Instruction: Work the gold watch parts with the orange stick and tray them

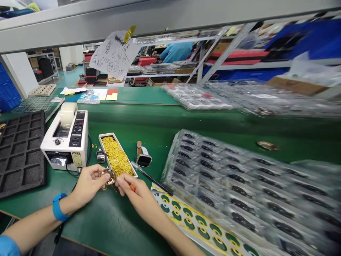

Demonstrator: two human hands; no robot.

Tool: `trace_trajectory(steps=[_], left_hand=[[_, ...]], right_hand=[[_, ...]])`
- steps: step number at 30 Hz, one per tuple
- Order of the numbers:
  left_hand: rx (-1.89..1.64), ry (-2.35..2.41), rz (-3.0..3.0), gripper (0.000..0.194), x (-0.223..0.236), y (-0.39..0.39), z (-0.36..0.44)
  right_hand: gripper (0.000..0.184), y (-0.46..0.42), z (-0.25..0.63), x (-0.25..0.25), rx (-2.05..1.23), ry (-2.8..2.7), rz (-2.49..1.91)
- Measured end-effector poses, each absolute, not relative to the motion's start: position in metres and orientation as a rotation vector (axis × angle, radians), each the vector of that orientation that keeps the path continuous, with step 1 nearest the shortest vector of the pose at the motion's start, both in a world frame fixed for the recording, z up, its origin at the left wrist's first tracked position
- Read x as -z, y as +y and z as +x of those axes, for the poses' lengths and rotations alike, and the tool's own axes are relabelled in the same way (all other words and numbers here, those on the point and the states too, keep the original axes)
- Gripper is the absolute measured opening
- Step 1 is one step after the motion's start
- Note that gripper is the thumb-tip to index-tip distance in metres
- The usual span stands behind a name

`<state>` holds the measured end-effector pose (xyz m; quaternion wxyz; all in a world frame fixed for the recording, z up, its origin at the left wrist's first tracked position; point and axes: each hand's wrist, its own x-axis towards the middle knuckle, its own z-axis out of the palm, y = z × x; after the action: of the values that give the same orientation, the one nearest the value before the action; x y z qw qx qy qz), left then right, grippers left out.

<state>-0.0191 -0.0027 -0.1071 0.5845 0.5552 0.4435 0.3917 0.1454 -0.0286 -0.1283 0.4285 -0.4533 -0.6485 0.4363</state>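
Note:
My left hand (89, 183), with a blue band at the wrist, pinches a small round gold-and-dark part (110, 176), perhaps a watch piece. Close against its right side is my right hand (131, 188), thumb and fingers pressed together. A bit of something orange (132, 188) shows between the right fingers, its shape mostly hidden. Just behind both hands lies a white box (127, 159) filled with yellow rings (114, 154). A smartwatch (144, 159) and a pair of tweezers (151, 177) lie right of the box. A small metal counter (100, 155) sits to its left.
A white tape dispenser (82, 131) stands at left, beside a black compartment tray (22, 156). Clear plastic trays of dark oval parts (206, 163) cover the right side. A sticker sheet (186, 217) lies in front of them. Overhead runs a grey shelf beam (160, 17) with a handwritten paper (113, 55).

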Motion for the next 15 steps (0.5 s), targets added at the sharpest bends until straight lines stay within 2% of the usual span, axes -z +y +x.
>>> trace_trajectory(steps=[3,5,8,11,13,15], left_hand=[[-1.103,1.058,1.678,0.014,0.114,-0.002,-0.022],[-1.212,0.969,2.011,0.018,0.12,-0.003,-0.022],[-1.251,0.822,2.336,0.031,0.124,-0.01,-0.021],[-1.161,0.929,2.221,0.033,0.121,-0.022,-0.027],[-1.126,1.101,1.84,0.03,0.118,-0.029,-0.041],[-1.147,1.233,1.344,0.034,0.115,-0.031,-0.062]], right_hand=[[0.05,-0.028,0.143,0.123,-1.403,-1.368,-1.161],[0.05,-0.029,0.14,0.117,-1.631,-1.163,-1.099],[0.049,-0.031,0.136,0.112,-1.719,-0.978,-1.029],[0.048,-0.031,0.141,0.115,-1.543,-1.12,-1.1],[0.045,-0.031,0.149,0.12,-1.231,-1.34,-1.185],[0.037,-0.033,0.157,0.124,-0.884,-1.523,-1.244]])
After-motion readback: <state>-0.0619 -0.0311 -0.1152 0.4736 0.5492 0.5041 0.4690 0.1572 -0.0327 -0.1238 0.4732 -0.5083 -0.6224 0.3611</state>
